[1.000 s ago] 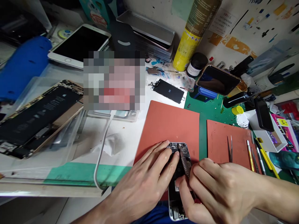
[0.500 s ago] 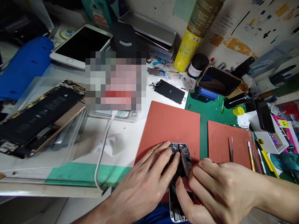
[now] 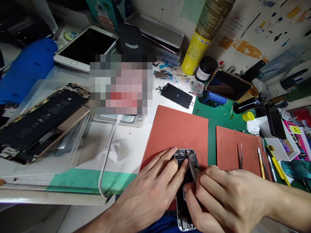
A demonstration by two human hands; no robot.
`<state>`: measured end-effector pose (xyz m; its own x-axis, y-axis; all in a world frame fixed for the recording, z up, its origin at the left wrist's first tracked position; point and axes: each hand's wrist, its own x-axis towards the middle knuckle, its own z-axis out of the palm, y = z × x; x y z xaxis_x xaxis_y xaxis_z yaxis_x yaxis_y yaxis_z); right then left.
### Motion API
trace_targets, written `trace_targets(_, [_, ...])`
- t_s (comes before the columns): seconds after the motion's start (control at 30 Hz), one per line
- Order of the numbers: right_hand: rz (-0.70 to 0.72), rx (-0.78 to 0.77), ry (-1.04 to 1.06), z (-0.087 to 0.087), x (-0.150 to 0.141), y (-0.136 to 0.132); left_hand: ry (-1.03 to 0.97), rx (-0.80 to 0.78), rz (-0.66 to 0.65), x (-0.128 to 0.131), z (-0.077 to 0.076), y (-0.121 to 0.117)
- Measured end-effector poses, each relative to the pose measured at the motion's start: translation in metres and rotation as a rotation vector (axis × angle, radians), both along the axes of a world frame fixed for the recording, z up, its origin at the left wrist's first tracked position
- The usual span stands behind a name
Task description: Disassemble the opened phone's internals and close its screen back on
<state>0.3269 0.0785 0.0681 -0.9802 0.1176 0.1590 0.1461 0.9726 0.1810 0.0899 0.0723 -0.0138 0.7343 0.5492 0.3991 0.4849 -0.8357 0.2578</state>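
Note:
An opened phone (image 3: 181, 194) with its inner parts bare lies at the lower middle, over the near edge of a reddish-brown mat (image 3: 181, 129). My left hand (image 3: 155, 181) holds it from the left, fingers over its upper end, with the index finger pressing beside a flat ridged metal strip. My right hand (image 3: 221, 194) is closed over the phone's right side, thumb and fingers pinched on the lower end of that metal strip (image 3: 192, 170). The strip lies slanted along the phone's inside; its gripped end is hidden by my fingers.
On a second mat (image 3: 233, 145) to the right lie tweezers (image 3: 240, 157) and slim tools. A loose phone screen (image 3: 177, 95) lies behind the first mat. At left are another opened phone (image 3: 46, 119), a white phone (image 3: 85, 48) and a white cable (image 3: 103, 165). A spray can (image 3: 198, 42) stands behind.
My right thumb has drawn in from its stretched position over the phone and now bends close to the other fingers. My left hand has barely moved.

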Motion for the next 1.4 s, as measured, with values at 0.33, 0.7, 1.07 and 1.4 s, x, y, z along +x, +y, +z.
trace_targets(0.33, [-0.032,-0.046,0.029,-0.001,-0.001,0.000,0.011,-0.003,0.003,0.001,0.001,0.000])
trace_targets(0.7, [-0.033,-0.043,0.070,-0.007,-0.001,-0.001,0.009,0.002,0.004,0.002,0.000,-0.001])
trace_targets(1.07, [-0.084,-0.061,0.046,0.002,-0.005,0.000,0.022,-0.011,0.004,0.002,0.001,-0.001])
trace_targets(1.4, [-0.138,-0.097,0.125,-0.001,-0.006,-0.005,0.063,-0.023,-0.005,0.001,0.002,-0.003])
